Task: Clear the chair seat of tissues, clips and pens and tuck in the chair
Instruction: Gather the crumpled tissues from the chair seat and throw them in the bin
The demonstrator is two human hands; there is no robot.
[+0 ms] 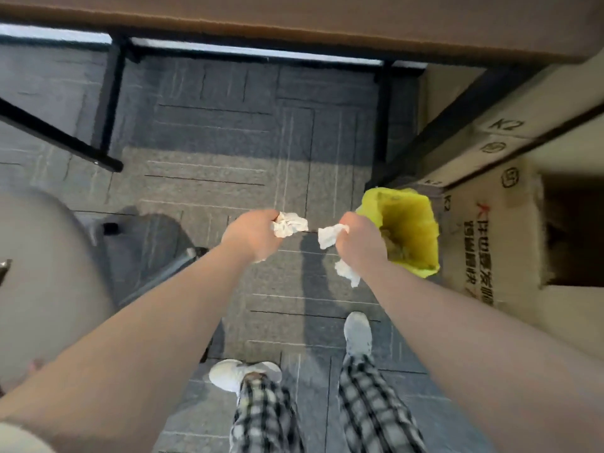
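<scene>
My left hand (pixel 251 235) grips a crumpled white tissue (pixel 289 223) above the carpet. My right hand (pixel 359 240) grips more white tissue; one end (pixel 330 235) sticks out at the left and another end (pixel 348 273) hangs below the wrist. Just right of my right hand stands a bin with a yellow liner (pixel 421 207), open at the top with some waste inside. The grey chair seat (pixel 42 279) shows blurred at the left edge; its black base (pixel 170 273) reaches under my left forearm.
A brown desk edge (pixel 294 31) runs across the top, with black desk legs (pixel 109 103) below it. Cardboard boxes (pixel 483 230) stand at the right behind the bin. Grey carpet tiles cover the floor. My two shoes stand at the bottom.
</scene>
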